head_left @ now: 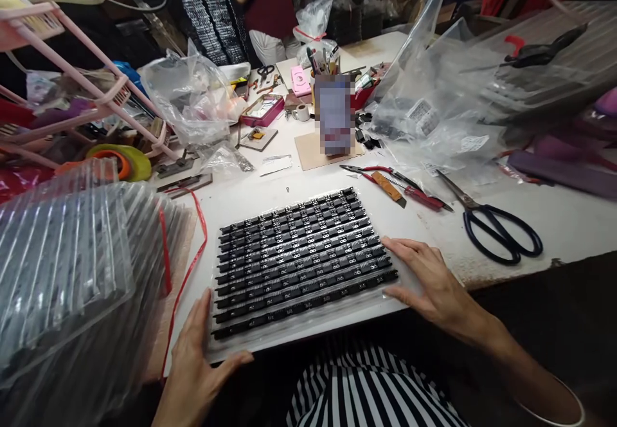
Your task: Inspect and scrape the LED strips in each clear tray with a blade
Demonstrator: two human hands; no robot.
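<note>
A clear plastic tray (289, 336) lies at the table's front edge, filled with rows of black toothed strips (303, 256) bearing small white marks. My left hand (195, 356) is at the tray's left side, fingers along the edge and thumb stretched past the front corner. On the opposite side, my right hand (427, 279) grips the tray's edge, its fingertips by the strip ends and its thumb lower down. The undersides of both hands are hidden.
Stacked clear trays (72, 272) stand at left beside a red string (193, 260). Large scissors (496, 227), pliers (376, 171) and a cutter (389, 189) lie at right. Behind are a blurred-out phone-like object (333, 115), plastic bags (193, 92), a pink rack (96, 86) and a standing person (265, 2).
</note>
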